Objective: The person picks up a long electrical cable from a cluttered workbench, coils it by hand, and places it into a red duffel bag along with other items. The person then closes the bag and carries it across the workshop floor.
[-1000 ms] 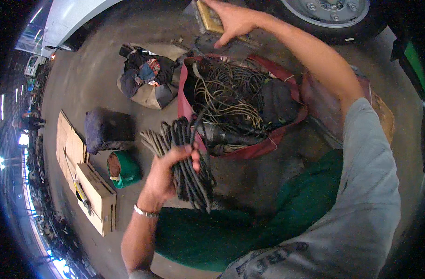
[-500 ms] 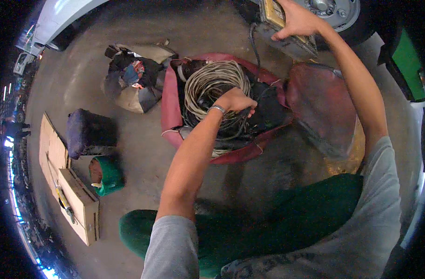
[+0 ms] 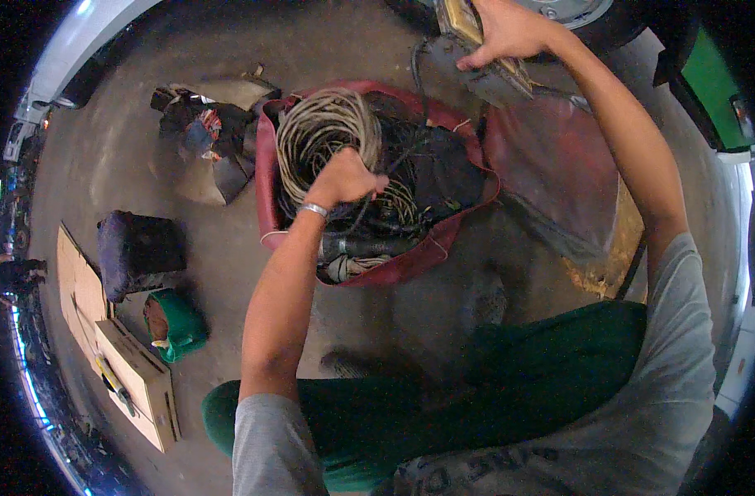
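A wide maroon bag [image 3: 270, 186] lies on the floor in front of me, gaping. Inside it sits a thick coil of dirty beige cable [image 3: 290, 132]. My left hand [image 3: 348, 178], with a band at its wrist, is closed at the coil's inner right side, gripping the coil; its fingertips are partly hidden. Beyond the bag at upper right, my right hand [image 3: 514, 35] grips a boxy grey case with a yellowish face [image 3: 460, 25], thumb on its near side. A dark cable [image 3: 419, 78] runs from near the case toward the bag.
Rags and a torn sheet [image 3: 204, 136] lie left of the bag. Closer are a dark padded block [image 3: 142, 252], a green container [image 3: 179, 322] and wooden boards [image 3: 138, 384] with a yellow tool. A maroon flap [image 3: 551, 165] spreads at right; a vehicle wheel [image 3: 592, 12] stands beyond.
The coil has shifted left inside the bag together with my left hand, baring dark cables and black cloth to its right. My right hand still grips the case. The whole view has drifted slightly.
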`<state>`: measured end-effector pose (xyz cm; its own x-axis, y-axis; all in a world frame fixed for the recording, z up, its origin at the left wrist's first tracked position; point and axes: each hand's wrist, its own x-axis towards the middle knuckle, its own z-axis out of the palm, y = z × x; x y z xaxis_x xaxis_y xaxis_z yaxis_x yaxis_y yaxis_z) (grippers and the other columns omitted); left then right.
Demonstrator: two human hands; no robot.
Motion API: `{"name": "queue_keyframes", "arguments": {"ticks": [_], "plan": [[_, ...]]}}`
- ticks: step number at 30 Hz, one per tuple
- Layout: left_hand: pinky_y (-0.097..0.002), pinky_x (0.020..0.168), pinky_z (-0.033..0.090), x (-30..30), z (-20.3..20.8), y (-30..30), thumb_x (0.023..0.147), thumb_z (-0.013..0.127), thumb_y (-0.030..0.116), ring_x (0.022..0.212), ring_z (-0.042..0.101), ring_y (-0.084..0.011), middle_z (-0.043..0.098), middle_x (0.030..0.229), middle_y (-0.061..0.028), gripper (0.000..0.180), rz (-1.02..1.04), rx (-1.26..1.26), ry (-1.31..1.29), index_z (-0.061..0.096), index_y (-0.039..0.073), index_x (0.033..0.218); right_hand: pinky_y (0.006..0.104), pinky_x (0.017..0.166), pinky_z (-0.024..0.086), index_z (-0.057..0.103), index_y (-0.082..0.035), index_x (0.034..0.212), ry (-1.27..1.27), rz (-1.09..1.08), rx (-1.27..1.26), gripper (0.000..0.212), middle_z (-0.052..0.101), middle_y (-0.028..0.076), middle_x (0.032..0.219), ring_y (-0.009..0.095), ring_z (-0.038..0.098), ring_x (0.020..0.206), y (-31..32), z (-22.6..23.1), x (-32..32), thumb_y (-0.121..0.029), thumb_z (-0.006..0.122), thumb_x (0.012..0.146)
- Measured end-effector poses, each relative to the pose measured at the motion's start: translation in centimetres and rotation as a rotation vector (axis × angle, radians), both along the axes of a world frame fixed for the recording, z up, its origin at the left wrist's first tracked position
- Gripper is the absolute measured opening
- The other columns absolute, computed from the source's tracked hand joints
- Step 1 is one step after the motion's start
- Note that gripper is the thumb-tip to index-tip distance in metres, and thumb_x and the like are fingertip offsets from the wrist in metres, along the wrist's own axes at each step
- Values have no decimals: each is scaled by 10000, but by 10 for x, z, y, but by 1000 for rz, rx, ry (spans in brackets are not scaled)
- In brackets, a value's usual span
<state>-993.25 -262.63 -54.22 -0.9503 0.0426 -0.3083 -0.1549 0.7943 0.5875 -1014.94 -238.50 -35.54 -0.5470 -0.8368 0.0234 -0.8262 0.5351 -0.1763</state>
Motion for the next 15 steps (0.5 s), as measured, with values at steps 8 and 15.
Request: {"name": "queue_keyframes", "arguments": {"ticks": [8, 15], "plan": [[-332, 665, 573, -17, 27, -18, 803, 718, 231, 591, 701, -191, 713, 622, -109, 285, 127, 226, 126, 747, -21, 673, 410, 1205, 323, 15, 83, 1599, 198, -59, -369, 1485, 331, 369, 1553, 439, 389, 1445, -3, -18, -46, -475, 947, 586], [-398, 786, 592, 11, -22, 16, 761, 806, 349, 717, 740, -327, 721, 686, -194, 453, 81, 114, 36, 711, -86, 680, 449, 1134, 415, 24, 71, 1604, 116, -269, -271, 1454, 413, 381, 1490, 469, 479, 1360, -3, -6, -31, -438, 944, 600]]}}
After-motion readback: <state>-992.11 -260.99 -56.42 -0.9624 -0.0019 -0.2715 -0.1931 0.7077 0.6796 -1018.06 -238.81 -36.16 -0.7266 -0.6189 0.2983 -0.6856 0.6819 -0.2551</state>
